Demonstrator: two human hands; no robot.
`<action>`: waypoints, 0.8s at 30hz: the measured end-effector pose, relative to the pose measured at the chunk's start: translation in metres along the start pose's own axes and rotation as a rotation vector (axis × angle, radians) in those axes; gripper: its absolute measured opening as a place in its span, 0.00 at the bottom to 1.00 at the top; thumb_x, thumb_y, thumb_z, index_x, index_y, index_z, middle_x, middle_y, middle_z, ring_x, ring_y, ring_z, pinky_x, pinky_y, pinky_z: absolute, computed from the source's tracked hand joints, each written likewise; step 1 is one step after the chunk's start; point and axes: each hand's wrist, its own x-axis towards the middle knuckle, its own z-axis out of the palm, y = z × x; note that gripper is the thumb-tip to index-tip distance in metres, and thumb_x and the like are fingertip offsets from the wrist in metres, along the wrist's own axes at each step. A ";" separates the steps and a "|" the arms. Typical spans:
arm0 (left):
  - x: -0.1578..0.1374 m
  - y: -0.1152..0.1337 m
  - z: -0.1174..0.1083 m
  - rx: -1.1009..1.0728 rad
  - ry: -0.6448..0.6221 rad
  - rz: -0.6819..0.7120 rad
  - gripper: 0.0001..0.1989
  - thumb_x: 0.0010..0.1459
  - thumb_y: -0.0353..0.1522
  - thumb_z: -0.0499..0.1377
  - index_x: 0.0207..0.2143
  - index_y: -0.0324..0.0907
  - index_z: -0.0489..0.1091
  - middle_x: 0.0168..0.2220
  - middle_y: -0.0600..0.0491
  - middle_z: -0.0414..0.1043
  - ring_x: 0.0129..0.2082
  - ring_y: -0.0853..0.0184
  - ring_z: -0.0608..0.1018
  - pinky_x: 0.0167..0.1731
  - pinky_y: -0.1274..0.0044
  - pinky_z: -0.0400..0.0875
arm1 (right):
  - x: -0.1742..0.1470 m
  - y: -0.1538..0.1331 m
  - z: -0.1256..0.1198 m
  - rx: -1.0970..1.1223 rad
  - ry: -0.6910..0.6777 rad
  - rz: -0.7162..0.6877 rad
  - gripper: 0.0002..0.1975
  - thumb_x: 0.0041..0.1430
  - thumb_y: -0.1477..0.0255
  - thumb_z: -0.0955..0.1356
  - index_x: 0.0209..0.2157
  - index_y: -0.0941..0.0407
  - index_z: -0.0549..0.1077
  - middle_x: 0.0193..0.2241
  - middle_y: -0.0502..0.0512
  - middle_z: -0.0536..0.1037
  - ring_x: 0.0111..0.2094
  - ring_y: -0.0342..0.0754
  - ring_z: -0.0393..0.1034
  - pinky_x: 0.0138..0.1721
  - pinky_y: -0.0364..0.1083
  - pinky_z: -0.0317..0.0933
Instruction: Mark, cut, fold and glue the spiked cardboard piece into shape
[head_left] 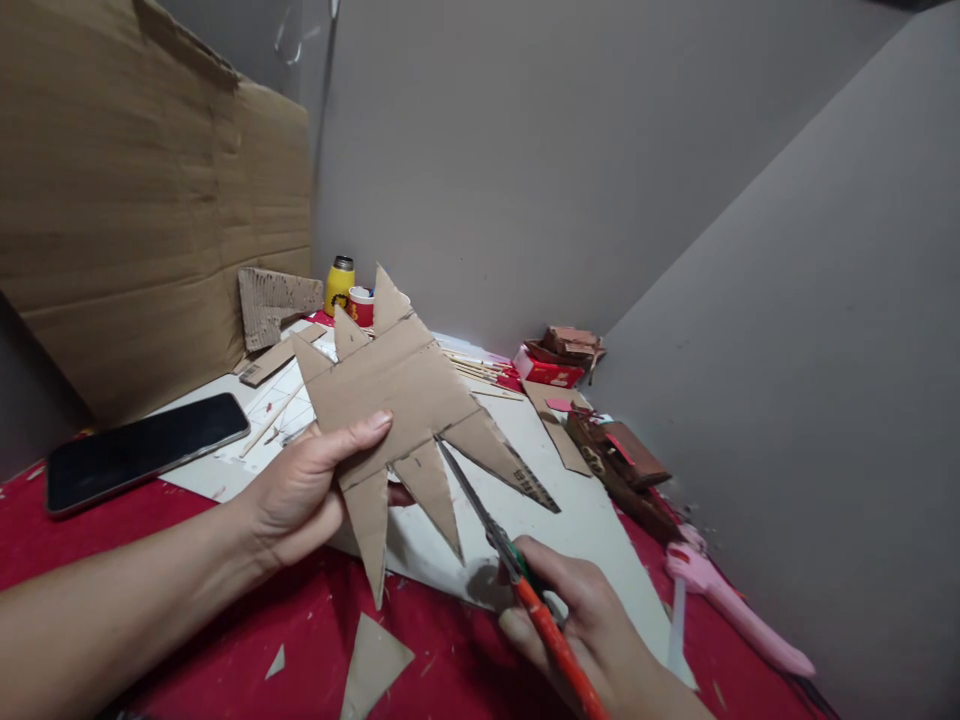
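Observation:
My left hand (315,480) grips a piece of cardboard (397,390) cut with pointed triangular spikes, thumb on its face and fingers behind it. Spikes stick out along its upper left and lower right edges. In my right hand (577,610) is a pair of scissors (487,525) with orange and green on the handles. The scissors' tip meets the cardboard in the notch between two lower spikes. Whether the blades are parted there I cannot tell. On the red cloth below lies a cut-off cardboard triangle (373,665), with a smaller scrap (276,662) to its left.
A phone (150,450) lies at left on the red cloth (255,600) and white board (600,540). Behind are a yellow bottle (340,285), a red cup (361,308) and thin sticks (480,368). A pink glue gun (735,605) lies right. A large cardboard sheet (150,200) stands left.

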 end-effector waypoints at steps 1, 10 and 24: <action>-0.001 0.000 0.000 -0.006 0.004 0.005 0.09 0.59 0.26 0.61 0.42 0.32 0.77 0.33 0.42 0.81 0.26 0.64 0.80 0.26 0.72 0.80 | 0.000 0.000 0.000 0.010 0.003 0.004 0.12 0.61 0.66 0.65 0.27 0.52 0.58 0.21 0.42 0.57 0.22 0.42 0.49 0.23 0.41 0.50; -0.001 0.002 0.003 -0.029 0.003 -0.009 0.09 0.61 0.25 0.59 0.41 0.33 0.78 0.32 0.43 0.81 0.26 0.63 0.82 0.26 0.73 0.81 | 0.000 0.000 0.004 -0.070 0.087 -0.084 0.13 0.59 0.70 0.66 0.25 0.51 0.56 0.19 0.40 0.54 0.20 0.41 0.47 0.20 0.40 0.49; 0.001 0.004 0.001 -0.007 0.065 -0.021 0.09 0.62 0.23 0.57 0.41 0.32 0.77 0.32 0.44 0.82 0.26 0.64 0.82 0.22 0.76 0.81 | 0.003 0.005 -0.003 -0.369 0.215 -0.169 0.15 0.63 0.65 0.67 0.26 0.51 0.58 0.18 0.41 0.60 0.18 0.42 0.53 0.19 0.40 0.52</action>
